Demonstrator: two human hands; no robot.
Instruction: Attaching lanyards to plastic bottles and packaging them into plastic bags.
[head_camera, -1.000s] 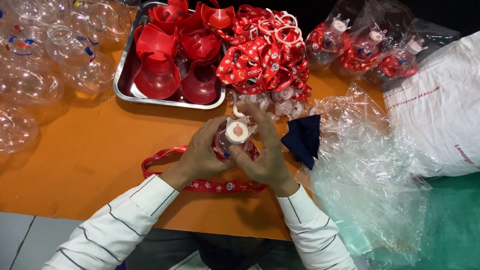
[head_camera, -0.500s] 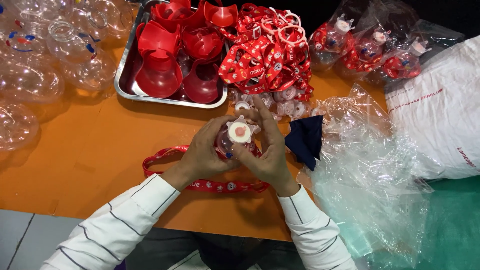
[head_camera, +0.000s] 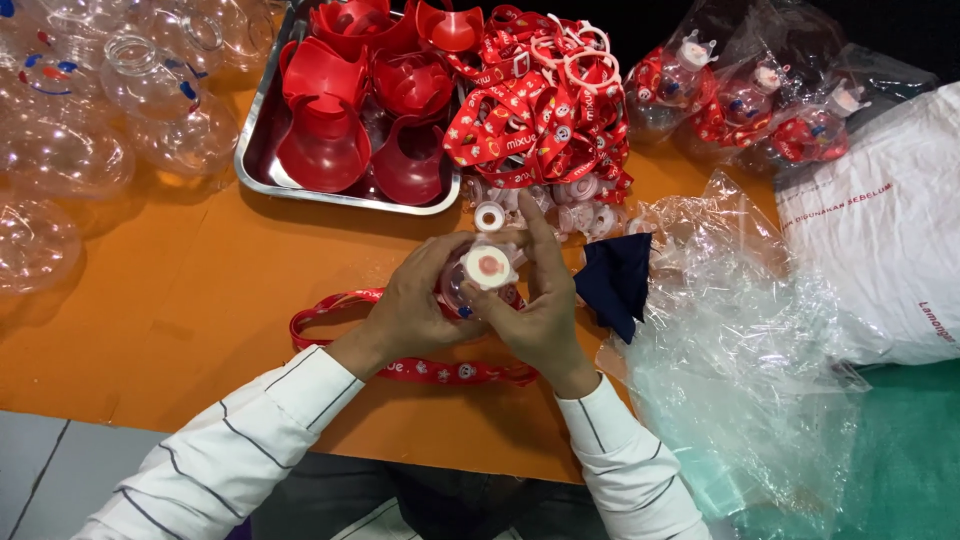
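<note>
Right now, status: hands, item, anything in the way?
Left hand and right hand both grip small bottle with white cap. Red lanyard lies under wrists. Navy cloth beside, apart.

Your left hand (head_camera: 415, 305) and right hand (head_camera: 540, 320) meet at centre, fingers (head_camera: 530, 225) curled inward, white striped sleeves angled in.

Small clear plastic bottle (head_camera: 478, 285) with red fittings, held above orange worktop (head_camera: 180, 310), between both hands. White round cap (head_camera: 488, 266) with red centre dot on top, facing camera; bottle body mostly hidden by fingers. Left hand (head_camera: 420, 300) wraps bottle from left; right hand (head_camera: 535, 310) closes on it from right, index finger extended upward past cap. Red patterned lanyard strap (head_camera: 400, 365) loops flat on worktop beneath hands; link to bottle not visible.
</note>
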